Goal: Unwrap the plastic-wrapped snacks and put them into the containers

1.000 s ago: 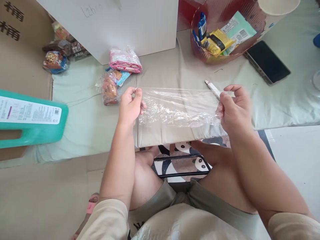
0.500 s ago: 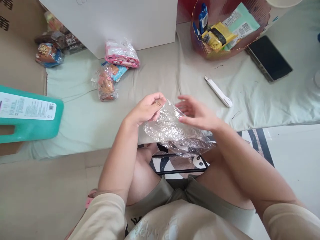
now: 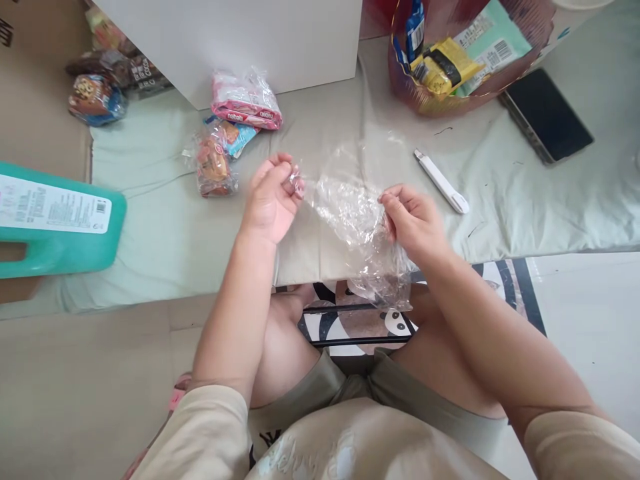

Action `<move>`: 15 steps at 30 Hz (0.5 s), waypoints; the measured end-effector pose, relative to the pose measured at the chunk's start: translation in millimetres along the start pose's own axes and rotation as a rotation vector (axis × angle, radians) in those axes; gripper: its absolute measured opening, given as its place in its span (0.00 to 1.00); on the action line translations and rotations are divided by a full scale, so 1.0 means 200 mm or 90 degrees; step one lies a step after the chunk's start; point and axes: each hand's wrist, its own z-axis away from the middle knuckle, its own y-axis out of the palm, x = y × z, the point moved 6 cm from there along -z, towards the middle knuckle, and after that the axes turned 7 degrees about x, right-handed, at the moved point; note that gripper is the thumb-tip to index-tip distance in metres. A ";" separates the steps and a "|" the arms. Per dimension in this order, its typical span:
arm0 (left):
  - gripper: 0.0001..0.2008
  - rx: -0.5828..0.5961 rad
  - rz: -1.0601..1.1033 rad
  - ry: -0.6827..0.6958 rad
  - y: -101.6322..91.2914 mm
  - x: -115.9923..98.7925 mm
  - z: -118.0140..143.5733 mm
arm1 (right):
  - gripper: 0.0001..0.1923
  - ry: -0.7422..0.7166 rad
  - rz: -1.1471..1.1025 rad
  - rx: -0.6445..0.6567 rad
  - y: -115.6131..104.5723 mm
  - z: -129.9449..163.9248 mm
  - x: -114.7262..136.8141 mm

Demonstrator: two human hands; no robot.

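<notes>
A crumpled clear plastic bag stretches between my two hands, its lower end hanging over the cloth's front edge above my lap. At its left corner my left hand is closed, the plastic pinched in curled fingers. My right hand pinches the bag's right side between thumb and fingers. Just beyond the right hand lies a white box cutter on the cloth. Up and left of my left hand are a wrapped bun and a pink nabati wafer pack.
A pinkish clear bowl of snack packets stands at the back right, beside a black phone. Leftward are a green jug, a cardboard box and wrapped snacks. A white box stands at the back.
My hands have moved apart, the left one leftward. My right hand, open and loose before, has closed on the bag, which is now spread between them.
</notes>
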 end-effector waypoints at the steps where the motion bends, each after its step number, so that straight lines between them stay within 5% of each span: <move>1: 0.19 0.025 0.039 -0.025 0.05 0.03 0.01 | 0.17 -0.019 -0.033 -0.019 0.00 -0.01 0.00; 6: 0.28 0.296 0.083 -0.212 0.34 0.18 0.12 | 0.21 -0.072 -0.067 -0.120 -0.04 -0.02 -0.02; 11: 0.07 0.193 -0.169 -0.159 0.31 0.19 0.09 | 0.19 -0.104 0.029 -0.192 -0.10 0.00 0.00; 15: 0.04 0.183 -0.172 -0.112 0.27 0.18 0.06 | 0.17 -0.134 0.041 -0.209 -0.13 0.01 0.01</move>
